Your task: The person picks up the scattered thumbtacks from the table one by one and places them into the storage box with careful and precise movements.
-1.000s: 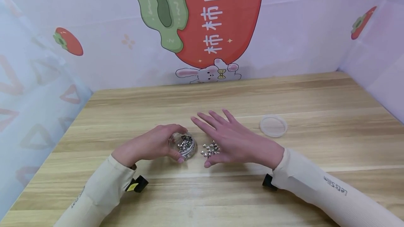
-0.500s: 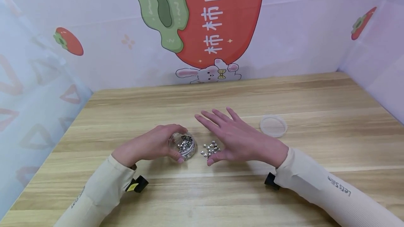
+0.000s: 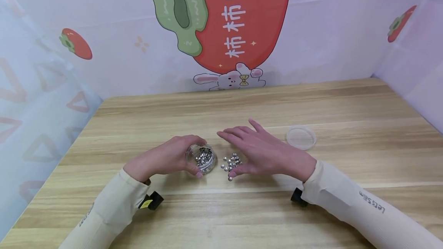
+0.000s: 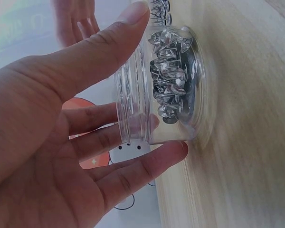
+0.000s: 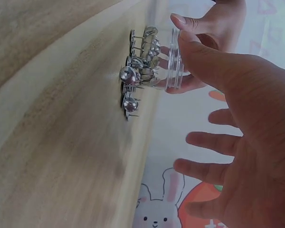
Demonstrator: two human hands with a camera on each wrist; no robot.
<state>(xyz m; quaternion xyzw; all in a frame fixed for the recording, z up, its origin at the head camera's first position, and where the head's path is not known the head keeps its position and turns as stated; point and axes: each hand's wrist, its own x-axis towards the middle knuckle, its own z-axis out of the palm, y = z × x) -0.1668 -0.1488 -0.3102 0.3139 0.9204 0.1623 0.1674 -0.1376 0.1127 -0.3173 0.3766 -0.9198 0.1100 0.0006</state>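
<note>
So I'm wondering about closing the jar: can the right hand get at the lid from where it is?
Probably yes. The lid lies alone on the table beside the right hand, which is open, with nothing between them.

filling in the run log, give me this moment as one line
left hand: grips clear round plastic jar of silver thumbtacks | right hand: open beside loose silver thumbtack pile | clear round lid: apart on light wooden table

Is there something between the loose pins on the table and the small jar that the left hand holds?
Nothing visible. The loose pins lie on bare table right beside the jar, which the left hand grips. The right hand hovers over the pins, fingers spread. The lid lies off to the far side.
</note>
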